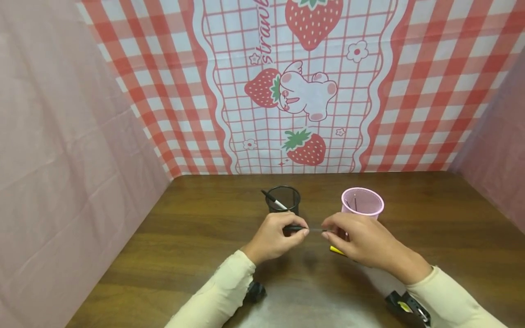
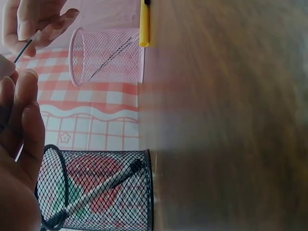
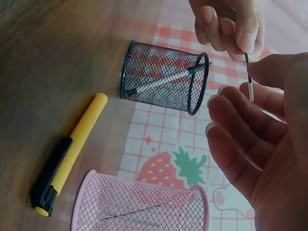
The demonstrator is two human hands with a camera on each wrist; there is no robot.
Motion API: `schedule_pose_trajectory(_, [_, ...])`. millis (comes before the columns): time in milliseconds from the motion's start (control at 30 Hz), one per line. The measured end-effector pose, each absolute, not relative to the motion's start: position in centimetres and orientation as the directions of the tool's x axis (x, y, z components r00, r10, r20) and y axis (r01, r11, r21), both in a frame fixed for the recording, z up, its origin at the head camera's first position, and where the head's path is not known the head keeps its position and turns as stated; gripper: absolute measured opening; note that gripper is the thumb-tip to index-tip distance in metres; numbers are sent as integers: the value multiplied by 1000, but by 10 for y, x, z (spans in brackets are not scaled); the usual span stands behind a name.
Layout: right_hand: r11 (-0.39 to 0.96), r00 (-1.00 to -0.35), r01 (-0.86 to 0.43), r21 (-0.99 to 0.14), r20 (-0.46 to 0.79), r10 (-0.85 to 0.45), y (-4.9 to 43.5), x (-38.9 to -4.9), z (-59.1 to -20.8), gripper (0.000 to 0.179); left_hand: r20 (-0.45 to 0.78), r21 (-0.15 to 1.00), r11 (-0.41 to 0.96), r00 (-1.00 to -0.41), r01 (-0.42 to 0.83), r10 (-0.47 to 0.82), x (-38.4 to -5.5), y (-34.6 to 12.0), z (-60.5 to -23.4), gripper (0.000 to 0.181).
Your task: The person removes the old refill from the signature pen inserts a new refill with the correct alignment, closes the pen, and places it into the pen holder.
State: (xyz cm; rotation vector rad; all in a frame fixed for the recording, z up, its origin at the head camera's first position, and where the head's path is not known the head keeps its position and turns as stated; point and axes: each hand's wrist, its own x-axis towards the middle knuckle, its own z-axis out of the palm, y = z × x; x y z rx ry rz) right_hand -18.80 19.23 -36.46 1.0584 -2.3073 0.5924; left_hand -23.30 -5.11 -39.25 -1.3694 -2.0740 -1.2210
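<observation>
Over the table, my left hand [image 1: 280, 232] pinches a thin black stick [image 3: 248, 70] between thumb and fingertips. The stick has a pale, see-through end and points toward my right hand [image 1: 362, 237]. Thumb and index fingertip of the right hand close on that end, while its other fingers are loosely bent. Behind the left hand stands a black mesh cup [image 2: 103, 156] with a black-and-white pen [image 1: 279, 202] leaning inside. A pink mesh cup [image 1: 379, 200], behind the right hand, holds thin dark sticks [image 2: 110, 57]. Below the right hand lies a yellow-and-black pen-shaped thing [image 3: 79, 139].
The brown wooden table [image 1: 184, 255] ends at a red-and-white checked cloth [image 1: 184, 91] with strawberry prints, hanging upright at the back. Plain pink cloth [image 1: 61, 136] hangs at the left side, and more at the right. Dark straps sit under both wrists.
</observation>
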Motion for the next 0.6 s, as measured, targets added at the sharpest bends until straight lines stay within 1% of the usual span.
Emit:
schedule_pose_trajectory(267, [594,-536,-793,-137,622,-571,191,-185,-361,19,697,437,153,-442,886,565,-233,-47,-396,6])
schedule_pose_trajectory(467, [573,-502,-812,-109,630,-593,189,-185,-360,18,701,422,154,-430,893,570,-233,-46,-395,4])
schedule_pose_trajectory(600, [572,-496,-814,-103,635,-592,188,-185,-360,19,703,414,150,-420,898,574,-233,-45,-396,5])
